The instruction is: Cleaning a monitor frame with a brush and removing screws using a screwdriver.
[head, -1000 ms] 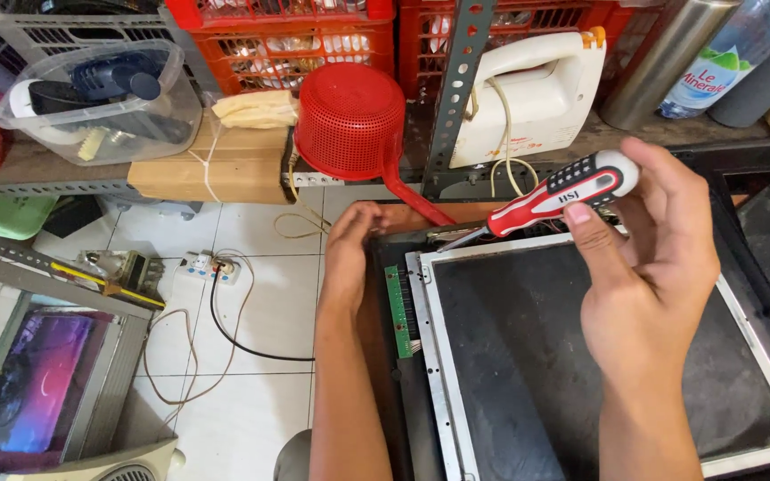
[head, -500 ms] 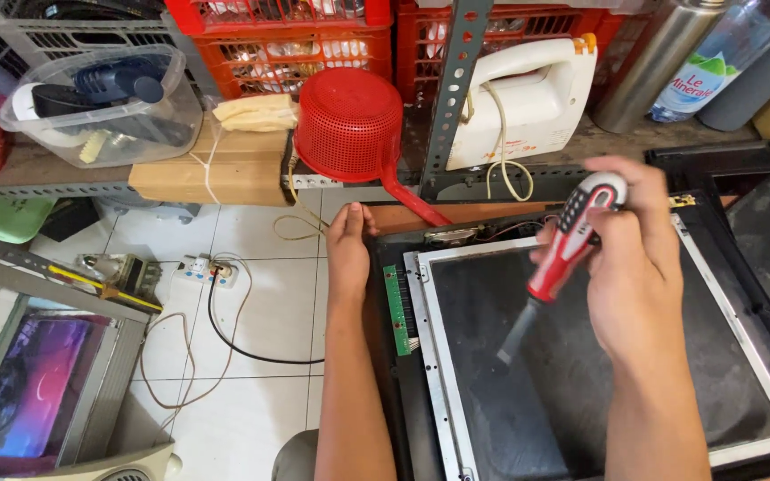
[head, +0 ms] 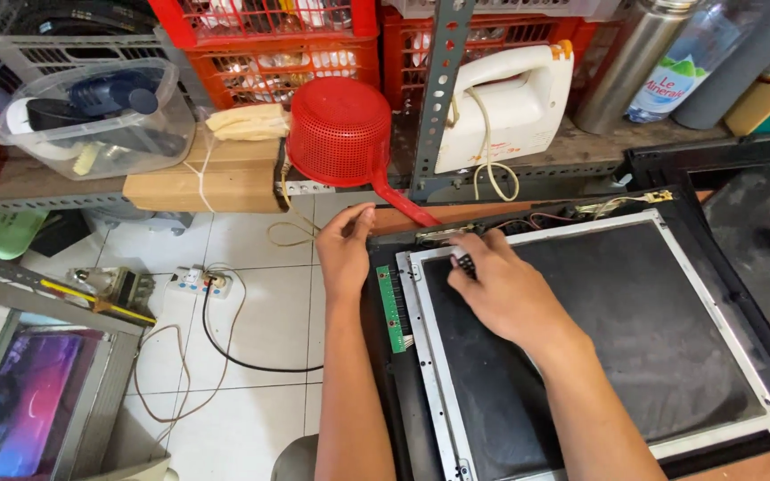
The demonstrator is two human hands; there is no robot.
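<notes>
Black-handled and only partly visible, a screwdriver [head: 464,264] is pinched in the curled fingers of the right hand [head: 503,289], which lies at the top left corner of a bare display panel [head: 599,338] with a metal frame. Just left of that corner, the left hand [head: 345,245] rests flat with its fingers together on the edge of the black monitor housing [head: 383,374], near a narrow green circuit board [head: 393,308]. Beyond them, a red plastic strainer [head: 340,132] and a white hand mixer [head: 503,105] sit on a metal shelf [head: 225,187].
</notes>
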